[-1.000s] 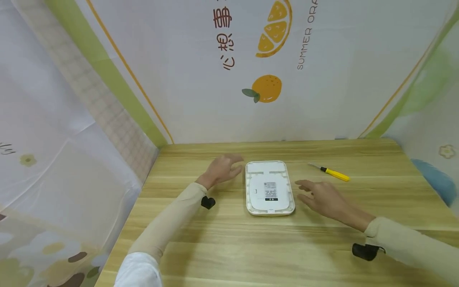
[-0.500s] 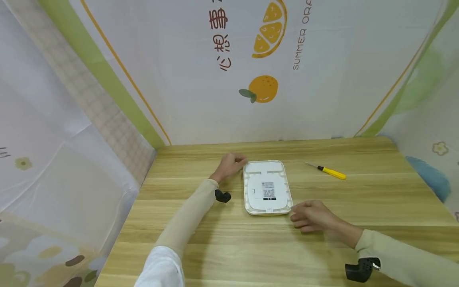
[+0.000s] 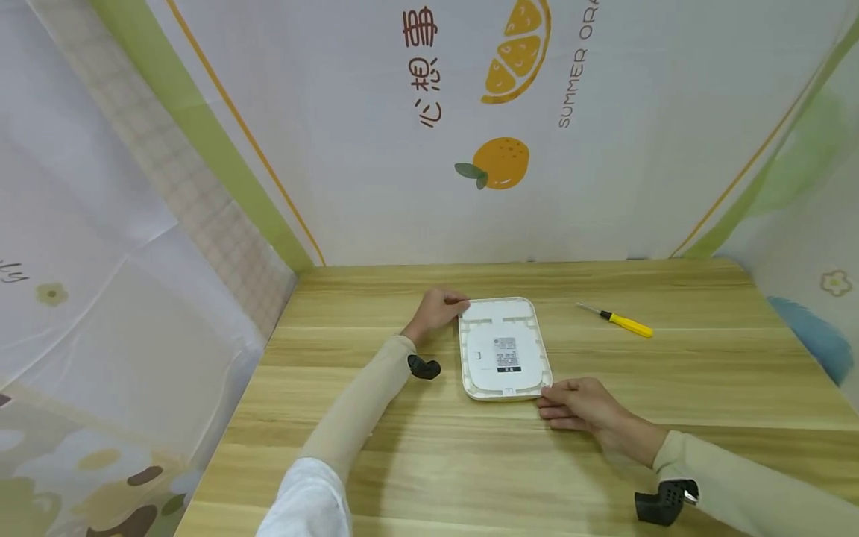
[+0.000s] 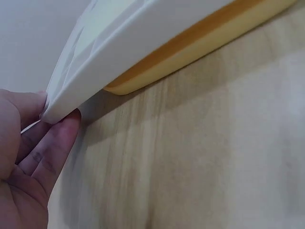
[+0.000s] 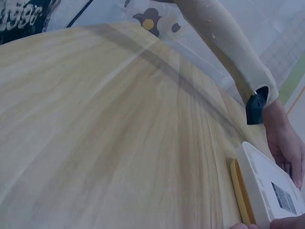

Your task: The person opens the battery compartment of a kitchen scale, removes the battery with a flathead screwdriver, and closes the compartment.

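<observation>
A white rounded rectangular plastic device (image 3: 485,371) lies flat at the middle of the wooden table, a printed label (image 3: 506,353) facing up. Its underside shows a yellow lower part (image 4: 200,47) in the left wrist view. At the far left corner, my left hand (image 3: 438,309) pinches the white rim, thumb on top and fingers beneath. My right hand (image 3: 585,406) grips the near right corner between thumb and fingers. Only the tips of that hand (image 5: 286,223) appear at the bottom of the right wrist view.
A screwdriver (image 3: 628,324) with a yellow handle lies to the right of the device, its tip toward the left. Printed cloth (image 3: 376,201) hangs behind the table (image 3: 429,477) and along its sides.
My left hand has come in from beside the device to its far left corner. The right hand has moved nearer to me, from beside the right edge to the near right corner.
</observation>
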A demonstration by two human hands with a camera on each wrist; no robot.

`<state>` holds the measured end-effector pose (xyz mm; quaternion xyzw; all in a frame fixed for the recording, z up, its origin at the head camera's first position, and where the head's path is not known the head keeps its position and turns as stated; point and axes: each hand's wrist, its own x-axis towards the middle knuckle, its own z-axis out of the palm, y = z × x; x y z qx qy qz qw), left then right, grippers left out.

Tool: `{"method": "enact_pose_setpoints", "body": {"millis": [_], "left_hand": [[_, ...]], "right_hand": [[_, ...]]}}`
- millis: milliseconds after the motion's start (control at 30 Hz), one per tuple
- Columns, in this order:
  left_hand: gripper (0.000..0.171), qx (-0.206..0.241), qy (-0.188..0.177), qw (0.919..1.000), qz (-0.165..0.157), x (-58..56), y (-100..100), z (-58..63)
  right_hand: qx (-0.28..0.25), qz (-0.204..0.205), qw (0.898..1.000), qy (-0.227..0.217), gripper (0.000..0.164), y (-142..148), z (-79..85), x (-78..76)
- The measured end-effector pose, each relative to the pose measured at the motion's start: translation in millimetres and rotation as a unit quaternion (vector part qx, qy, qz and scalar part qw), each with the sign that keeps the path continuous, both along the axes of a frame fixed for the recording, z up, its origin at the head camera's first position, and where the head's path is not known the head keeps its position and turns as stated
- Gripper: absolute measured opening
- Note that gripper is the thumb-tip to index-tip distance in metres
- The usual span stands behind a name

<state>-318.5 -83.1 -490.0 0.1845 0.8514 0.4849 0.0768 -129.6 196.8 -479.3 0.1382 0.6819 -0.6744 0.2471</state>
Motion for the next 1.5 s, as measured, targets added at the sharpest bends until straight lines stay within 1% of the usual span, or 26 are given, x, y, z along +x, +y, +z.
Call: {"method": "enact_pose_setpoints", "body": {"millis": [133,267,400,500,600,733,833,933,1100,1233,1333,1400,1500], "left_hand": [[0.027,0.020,-0.008,0.9998,0.003,4.6,-4.7,0.0],[0.027,0.038,-0.024,0.9990,0.005,12.0,-11.6,0.4],[0.025,0.057,-0.046,0.9971,0.022,19.5,-19.3,0.4],[0.024,0.058,-0.050,0.9966,0.028,24.5,-24.6,0.2],[0.023,0.056,-0.052,0.9967,0.028,29.5,-28.6,0.6],[0.021,0.072,-0.070,0.9940,0.042,37.4,-31.9,0.2],[0.021,0.105,-0.099,0.9875,0.062,44.1,-32.7,-1.8],[0.022,0.140,-0.126,0.9782,0.088,54.0,-30.8,-3.0],[0.022,0.179,-0.146,0.9649,0.126,71.1,-25.7,-5.1],[0.023,0.218,-0.173,0.9496,0.145,82.2,-23.0,-7.5],[0.029,0.246,-0.193,0.9371,0.155,89.5,-20.9,-8.2],[0.036,0.257,-0.198,0.9330,0.156,94.1,-19.9,-9.4],[0.042,0.262,-0.194,0.9332,0.150,99.7,-18.9,-12.8]], "right_hand": [[0.002,0.008,1.000,0.006,0.029,9.1,-0.1,-5.5],[-0.005,0.012,1.000,0.015,0.025,17.8,1.1,-12.1],[-0.002,0.014,1.000,0.027,0.024,24.0,2.7,-19.4],[0.008,0.011,0.999,0.033,0.029,28.9,4.3,-25.2],[0.013,0.000,0.999,0.034,0.034,33.7,6.0,-31.7],[0.018,-0.009,0.999,0.041,0.041,37.3,7.9,-41.6],[0.033,-0.019,0.998,0.054,0.045,38.6,9.6,-50.5],[0.057,-0.030,0.996,0.068,0.050,41.6,8.9,-61.5],[0.117,-0.027,0.988,0.099,0.050,45.8,6.4,-81.2],[0.148,-0.032,0.981,0.119,0.047,43.8,4.8,-96.6],[0.164,-0.027,0.978,0.123,0.046,41.9,3.0,-107.8],[0.181,-0.020,0.976,0.120,0.046,40.3,2.7,-114.6],[0.199,-0.011,0.973,0.119,0.045,38.5,3.9,-124.0]]}}
